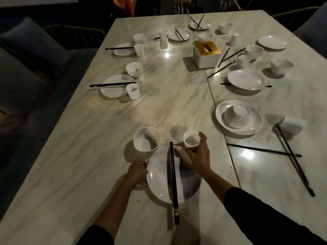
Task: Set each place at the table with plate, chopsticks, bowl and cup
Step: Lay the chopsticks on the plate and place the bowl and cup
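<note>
Our left hand (137,171) curls low in the frame's middle; our right hand (199,152) grips, fingers bent.

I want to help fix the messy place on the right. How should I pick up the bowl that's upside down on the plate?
The upside-down bowl sits on the plate, its rim flat against it, so fingers probably can't get under. Come from straight above with an open hand and pinch the small raised foot ring on top, or wrap the sloping sides. Nothing stands over it.
</note>
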Available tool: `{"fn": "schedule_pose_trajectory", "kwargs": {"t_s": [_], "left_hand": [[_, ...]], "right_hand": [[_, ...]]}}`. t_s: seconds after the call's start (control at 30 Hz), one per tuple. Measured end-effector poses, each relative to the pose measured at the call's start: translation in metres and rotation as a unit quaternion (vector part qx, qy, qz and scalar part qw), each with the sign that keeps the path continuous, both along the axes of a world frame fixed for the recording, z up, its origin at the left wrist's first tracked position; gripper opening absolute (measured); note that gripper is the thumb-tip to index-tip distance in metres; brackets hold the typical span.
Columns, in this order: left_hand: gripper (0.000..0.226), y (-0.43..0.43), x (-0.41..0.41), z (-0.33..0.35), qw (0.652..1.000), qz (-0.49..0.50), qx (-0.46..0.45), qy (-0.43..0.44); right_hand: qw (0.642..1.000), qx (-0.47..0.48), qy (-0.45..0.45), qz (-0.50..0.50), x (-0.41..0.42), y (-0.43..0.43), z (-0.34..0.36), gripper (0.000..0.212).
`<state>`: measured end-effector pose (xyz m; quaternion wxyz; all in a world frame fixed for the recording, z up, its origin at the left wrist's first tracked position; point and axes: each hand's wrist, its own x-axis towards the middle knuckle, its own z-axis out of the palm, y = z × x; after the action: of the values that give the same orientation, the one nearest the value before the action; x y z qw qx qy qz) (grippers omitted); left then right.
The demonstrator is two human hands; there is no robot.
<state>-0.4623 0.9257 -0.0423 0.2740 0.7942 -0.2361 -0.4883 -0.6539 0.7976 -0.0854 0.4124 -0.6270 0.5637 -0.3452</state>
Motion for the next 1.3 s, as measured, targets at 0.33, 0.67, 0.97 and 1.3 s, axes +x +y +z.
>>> {"fn": "schedule_pose_trajectory", "kwargs": {"t_s": [0.33,0.67,0.97,1.3], "left_hand": [[0.027,-0.009,0.002,-0.006,1.0,-0.009,-0.002,-0.021],[0.019,-0.015,0.006,-0.018,0.998,-0.032,-0.024,-0.052],[0.012,-0.022,0.005,-0.02,0.999,-0.021,-0.021,-0.044],[0.013,-0.025,0.013,-0.008,0.998,0.002,0.024,0.055]], "right_hand": [[0.993,0.03,0.058,0.1,-0.021,-0.029,0.012,0.097],[0.974,0.047,0.135,0.175,-0.03,-0.044,0.021,0.084],[0.977,0.041,0.139,0.159,-0.029,-0.043,0.024,0.094],[0.972,0.034,0.162,0.168,-0.029,-0.045,0.022,0.093]]}}
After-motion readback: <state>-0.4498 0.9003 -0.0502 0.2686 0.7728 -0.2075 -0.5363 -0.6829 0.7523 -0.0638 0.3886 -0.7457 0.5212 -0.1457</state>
